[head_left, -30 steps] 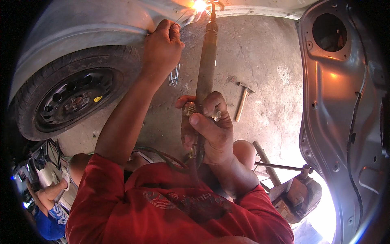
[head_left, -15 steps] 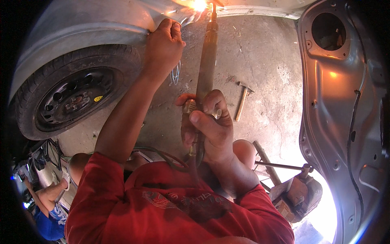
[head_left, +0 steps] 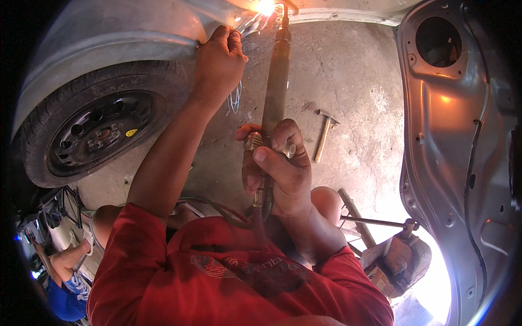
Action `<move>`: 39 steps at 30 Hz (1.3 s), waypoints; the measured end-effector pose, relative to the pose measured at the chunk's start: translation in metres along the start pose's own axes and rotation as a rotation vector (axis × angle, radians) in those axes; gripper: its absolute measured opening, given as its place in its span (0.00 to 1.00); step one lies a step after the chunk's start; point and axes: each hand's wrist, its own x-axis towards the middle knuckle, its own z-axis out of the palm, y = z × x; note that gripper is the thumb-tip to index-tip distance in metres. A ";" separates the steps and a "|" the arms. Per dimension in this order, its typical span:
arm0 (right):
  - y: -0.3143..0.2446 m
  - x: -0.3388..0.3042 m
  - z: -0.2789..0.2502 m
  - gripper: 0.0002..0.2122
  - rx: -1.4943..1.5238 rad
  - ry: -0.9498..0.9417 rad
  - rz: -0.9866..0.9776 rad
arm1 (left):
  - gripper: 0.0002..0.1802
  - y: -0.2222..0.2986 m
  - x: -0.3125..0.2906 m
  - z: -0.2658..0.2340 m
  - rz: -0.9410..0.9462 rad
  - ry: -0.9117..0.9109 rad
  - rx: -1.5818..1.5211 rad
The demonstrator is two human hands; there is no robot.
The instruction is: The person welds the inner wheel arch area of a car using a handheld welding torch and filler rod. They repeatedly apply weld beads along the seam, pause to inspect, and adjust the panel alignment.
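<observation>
My right hand (head_left: 283, 168) is wrapped round the valve end of a brass gas torch (head_left: 277, 81), whose long handle points away from me. At its far tip a bright flame (head_left: 265, 6) glares against the lower edge of the grey car body (head_left: 136, 27). My left hand (head_left: 222, 57) is pinched close to the body panel, left of the torch. A thin welding rod (head_left: 246, 27) seems to run from its fingertips toward the flame, partly lost in glare and sparks. Red and green hoses (head_left: 217, 206) trail from the torch past my left side.
A car wheel (head_left: 103, 125) stands at left, and a detached-looking door panel (head_left: 446, 136) rises at right. On the concrete floor (head_left: 359, 70) lie a hammer (head_left: 325, 136) and a thin wire loop (head_left: 234, 99). A rusty metal stand (head_left: 399, 258) is at lower right; another person (head_left: 68, 271) sits far left.
The torch tip and flame have shifted very slightly left, and the sparks differ. Both hands keep nearly the same place and grip.
</observation>
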 end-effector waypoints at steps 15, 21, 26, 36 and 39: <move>-0.001 0.001 0.000 0.10 -0.018 0.000 0.002 | 0.15 -0.002 0.002 0.002 0.029 0.019 0.010; -0.001 0.001 -0.001 0.10 -0.008 -0.019 0.002 | 0.16 -0.003 0.003 0.002 0.029 0.012 0.019; 0.001 0.000 -0.002 0.10 -0.007 -0.021 0.009 | 0.16 -0.006 0.003 0.003 0.034 0.020 0.051; 0.002 0.001 0.000 0.11 -0.034 -0.007 0.004 | 0.15 -0.002 -0.001 -0.002 0.035 0.031 -0.001; 0.003 -0.005 0.002 0.11 -0.125 0.051 -0.015 | 0.14 -0.001 -0.018 -0.008 0.021 -0.012 0.013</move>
